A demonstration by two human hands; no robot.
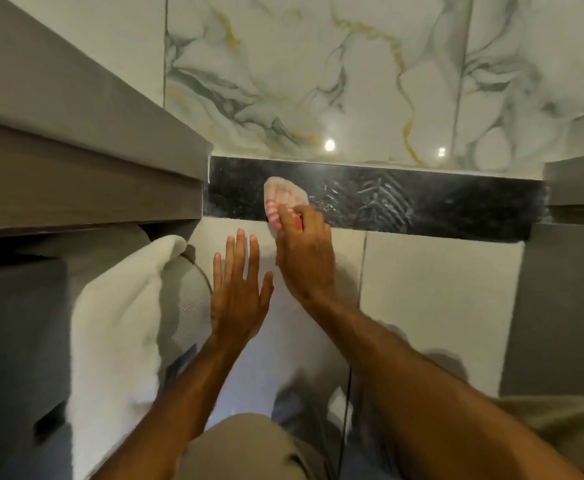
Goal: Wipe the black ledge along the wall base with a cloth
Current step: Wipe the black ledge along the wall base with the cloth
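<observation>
Right hand (304, 258) reaches far, gripping the striped cloth (283, 199) on the black ledge (422, 199); left hand (238, 292) flat, fingers spread, holding nothing.

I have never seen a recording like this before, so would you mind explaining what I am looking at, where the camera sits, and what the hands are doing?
There is no machine here: a person is working with bare hands, and the single picture comes from a wide-angle camera worn on their head, looking forward and down. That is why both forearms reach in from the bottom edge.

The right hand presses a red-and-white striped cloth against the black ledge, a dark band running along the foot of the marbled wall. Pale smears show on the ledge to the right of the cloth.

The left hand holds nothing; it is open with fingers spread over the pale floor tile.

On the left, a white towel hangs below a grey cabinet.
</observation>
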